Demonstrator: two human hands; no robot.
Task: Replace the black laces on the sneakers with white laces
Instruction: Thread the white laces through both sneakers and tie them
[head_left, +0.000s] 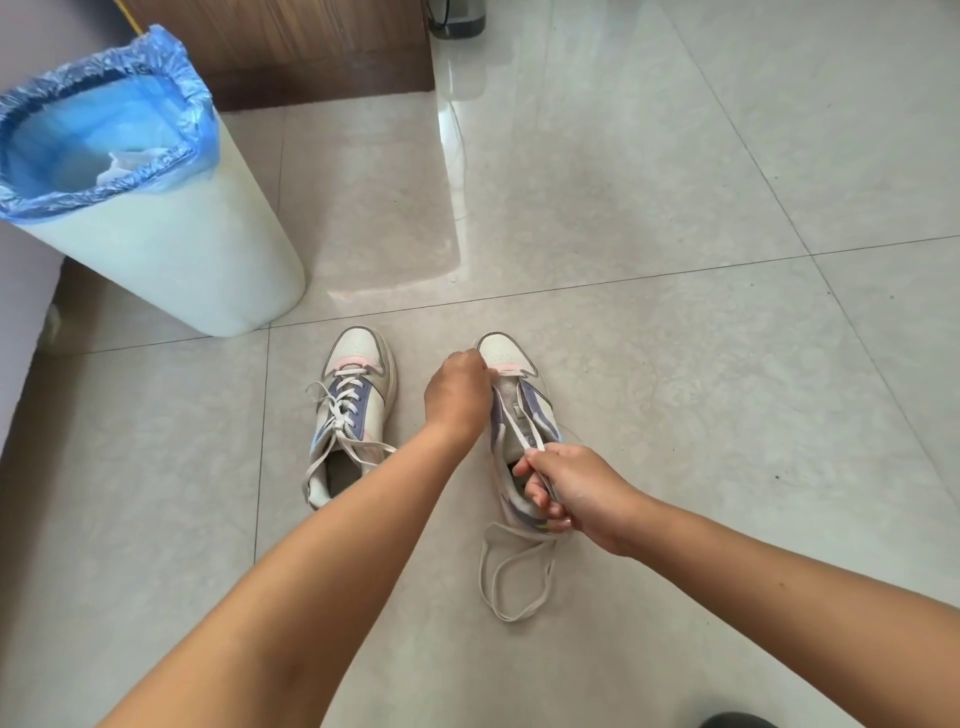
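I judge the job past halfway: the left sneaker (353, 415) on the floor (675, 260) is fully laced in white, while the right sneaker (519, 415) just beside it has only its far eyelets threaded. I see no black laces. My left hand (457, 387) pinches near the toe; my right hand (566, 491) grips the white lace (511, 577), slack looping nearer me.

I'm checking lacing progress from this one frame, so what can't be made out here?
- Left hand, head view: its fingertips at the right sneaker's lowest eyelets face away; grip unclear.
- Right sneaker's heel: covered by the right hand gripping the white lace.
- Dark object: cut off by the bottom edge.
- Bin contents: too unclear to identify.
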